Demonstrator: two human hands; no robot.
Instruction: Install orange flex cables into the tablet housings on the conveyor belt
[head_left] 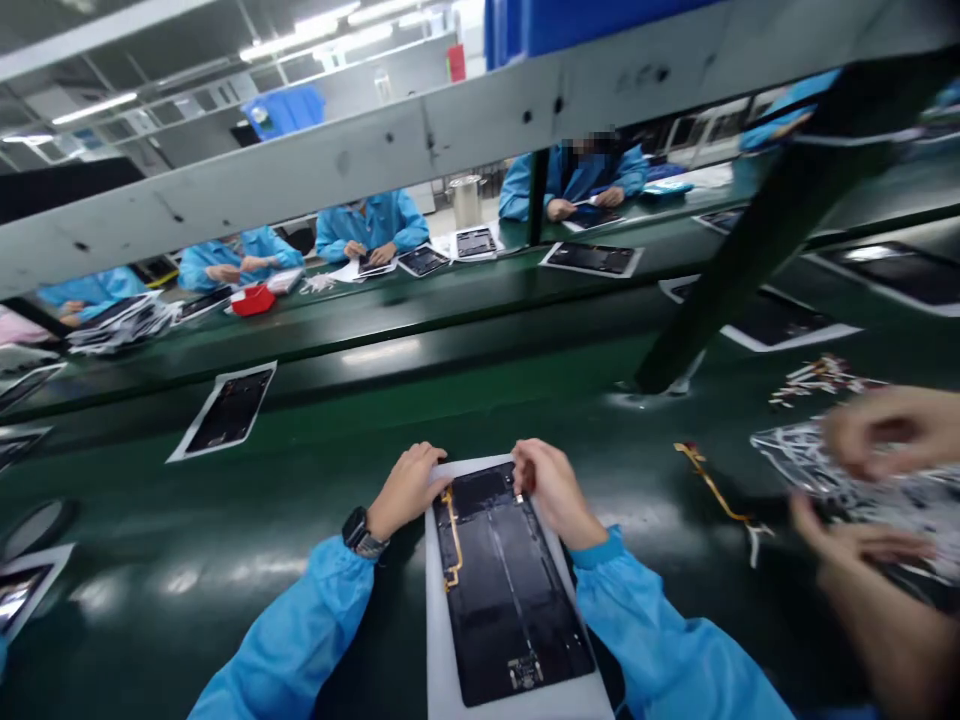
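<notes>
In front of me a black tablet housing (517, 590) lies tilted on a white sheet (444, 660). An orange flex cable (454, 540) runs down the housing's left inner edge. My left hand (405, 490) grips the upper left corner, its thumb by the top of that cable. At the upper right edge, my right hand (551, 490) is closed in a pinch. A tiny pale piece shows just below those fingertips; whatever they hold is hidden.
To the right, a co-worker's blurred hands (877, 540) work over a clear bag (795, 450) of parts. A loose orange flex cable (712, 485) lies before them. A dark green post (720, 250) and a grey beam (360, 140) cross the view. Other housings (232, 408) rest on the bench.
</notes>
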